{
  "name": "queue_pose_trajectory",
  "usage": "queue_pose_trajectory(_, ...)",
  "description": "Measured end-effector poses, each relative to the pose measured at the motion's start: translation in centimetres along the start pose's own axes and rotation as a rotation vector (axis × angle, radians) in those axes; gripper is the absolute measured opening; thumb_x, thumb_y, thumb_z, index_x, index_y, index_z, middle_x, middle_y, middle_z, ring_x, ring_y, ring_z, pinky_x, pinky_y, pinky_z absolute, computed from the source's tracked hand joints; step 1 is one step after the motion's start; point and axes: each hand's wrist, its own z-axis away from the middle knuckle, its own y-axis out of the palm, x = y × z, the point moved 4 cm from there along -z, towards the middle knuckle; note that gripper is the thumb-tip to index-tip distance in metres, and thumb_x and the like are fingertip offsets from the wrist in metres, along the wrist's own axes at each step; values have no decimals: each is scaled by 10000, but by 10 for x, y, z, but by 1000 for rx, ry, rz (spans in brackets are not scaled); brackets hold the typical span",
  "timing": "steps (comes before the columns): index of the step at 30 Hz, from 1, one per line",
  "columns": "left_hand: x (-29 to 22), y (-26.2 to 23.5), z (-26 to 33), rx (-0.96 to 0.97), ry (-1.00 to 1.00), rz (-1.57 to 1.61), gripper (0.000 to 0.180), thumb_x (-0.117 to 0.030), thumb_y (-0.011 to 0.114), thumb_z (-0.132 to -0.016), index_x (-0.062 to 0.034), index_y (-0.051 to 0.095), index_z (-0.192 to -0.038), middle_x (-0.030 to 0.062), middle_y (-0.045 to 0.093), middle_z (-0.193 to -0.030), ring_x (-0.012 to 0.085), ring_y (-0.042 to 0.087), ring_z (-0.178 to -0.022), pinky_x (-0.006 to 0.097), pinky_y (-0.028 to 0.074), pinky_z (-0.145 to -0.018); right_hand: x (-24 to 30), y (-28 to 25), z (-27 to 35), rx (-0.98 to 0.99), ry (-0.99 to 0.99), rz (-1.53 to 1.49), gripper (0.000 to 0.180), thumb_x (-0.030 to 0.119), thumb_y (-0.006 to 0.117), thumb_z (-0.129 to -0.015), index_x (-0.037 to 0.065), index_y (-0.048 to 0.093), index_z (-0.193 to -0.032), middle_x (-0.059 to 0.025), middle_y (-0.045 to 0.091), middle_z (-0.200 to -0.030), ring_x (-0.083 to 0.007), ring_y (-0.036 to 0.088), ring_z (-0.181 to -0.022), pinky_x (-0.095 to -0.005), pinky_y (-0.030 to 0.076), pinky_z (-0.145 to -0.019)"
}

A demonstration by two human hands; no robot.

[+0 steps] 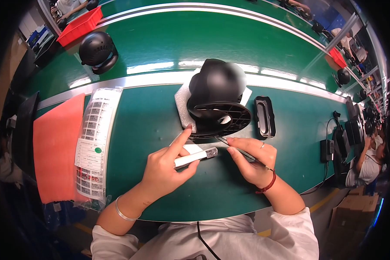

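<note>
A black device with a round base (240,113) lies tipped over on a piece of white foam (181,100) in front of me; its ribbed underside faces me. My left hand (165,166) holds a white label strip (190,159), folded or rolled, with a printed silver label at its right end. The index finger of that hand reaches up to the foam's lower edge by the device. In my right hand (256,166), a pair of thin dark tweezers (223,141) is pinched between thumb and fingers, tips close to the base's near rim. Whether the tips grip anything cannot be made out.
Left on the green mat lie an orange sheet (58,151) and a plastic bag of label sheets (95,130). An open black case (264,117) stands right of the device. Beyond the rail are another black device (97,50) and a red bin (80,26). Other people sit along the line.
</note>
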Motion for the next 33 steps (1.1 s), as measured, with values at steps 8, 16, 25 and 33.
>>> queue_pose_trajectory(8,-1,2,0,20,-20,18,708,-66,749,-712,-30,491,-1371,40,662,-720,182,660,-629,294,532,-607,8,1,1,-21,-132,17,231,-63,748,-702,-14,712,-926,-144,714,-864,-242,703,-726,-287,559,-644)
queue_pose_trajectory(16,-3,4,2,39,1,7,715,-71,748,-713,-65,492,-1381,32,658,-715,182,650,-618,301,530,-597,12,18,4,41,-337,240,261,-2,761,-676,-7,696,-929,-107,686,-836,-219,693,-728,-282,563,-593)
queue_pose_trajectory(25,-6,3,2,53,23,7,708,-76,740,-718,-67,494,-1382,26,647,-707,184,633,-598,304,520,-586,14,14,4,40,-286,319,245,0,764,-669,10,700,-905,-95,688,-830,-203,690,-718,-272,559,-589)
queue_pose_trajectory(33,-8,3,1,53,54,-39,715,-87,744,-712,-73,497,-1382,22,632,-694,190,627,-595,316,514,-578,16,-4,-6,38,-164,183,232,-71,753,-653,-6,688,-866,-113,691,-851,-221,694,-749,-288,559,-634)
